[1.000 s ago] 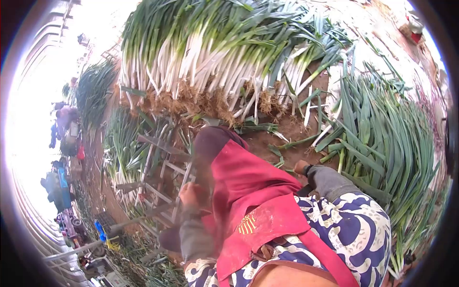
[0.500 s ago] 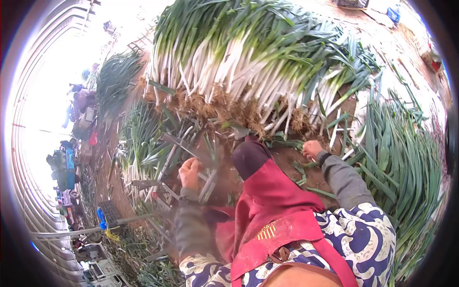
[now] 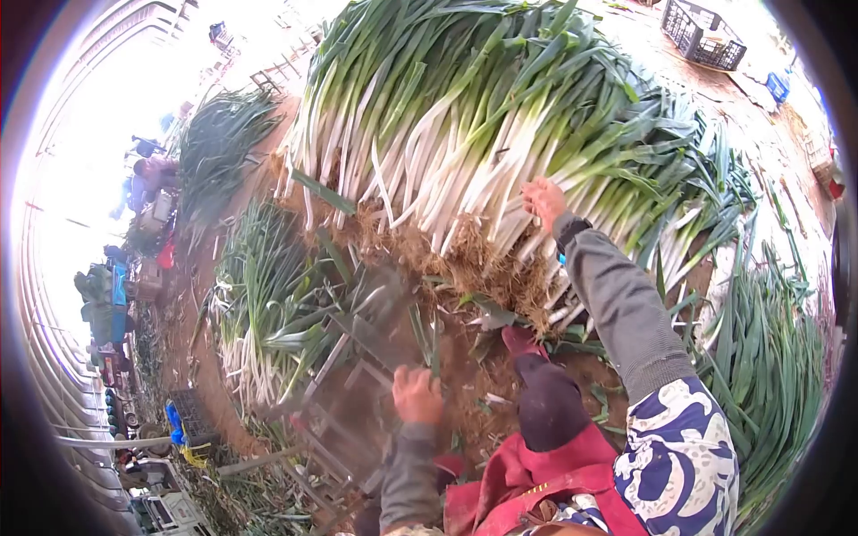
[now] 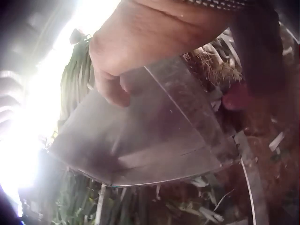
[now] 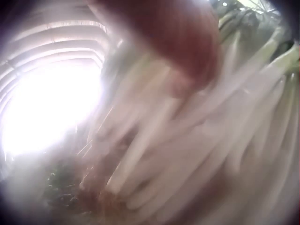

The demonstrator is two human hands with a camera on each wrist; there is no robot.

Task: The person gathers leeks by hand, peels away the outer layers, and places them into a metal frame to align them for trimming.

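Note:
A broad heap of long green onions (image 3: 447, 134) spreads ahead, with white stalks and brown roots toward the person. The right hand (image 3: 543, 204) reaches over it, fingers extended down at the white stalks. In the right wrist view that hand (image 5: 183, 42) is blurred above the stalks (image 5: 150, 140). Lower down, the left hand (image 3: 417, 395) hangs with loosely curled fingers beside a metal frame (image 3: 344, 393). In the left wrist view, the left hand (image 4: 145, 42) overlaps the frame's flat grey top (image 4: 140, 136); nothing shows between its fingers.
A smaller pile of green onions (image 3: 259, 313) lies left, and another (image 3: 769, 375) lies right. Beyond the heap stands a black crate (image 3: 703, 36). Close to the person are a dark-covered knee (image 3: 554, 406) and a red apron (image 3: 536, 482). Loose leaves litter the soil.
The right hand has moved forward from beside the knee to over the heap's white stalks. The left hand has shifted right and lower in view. The head view has swung, bringing the crate in.

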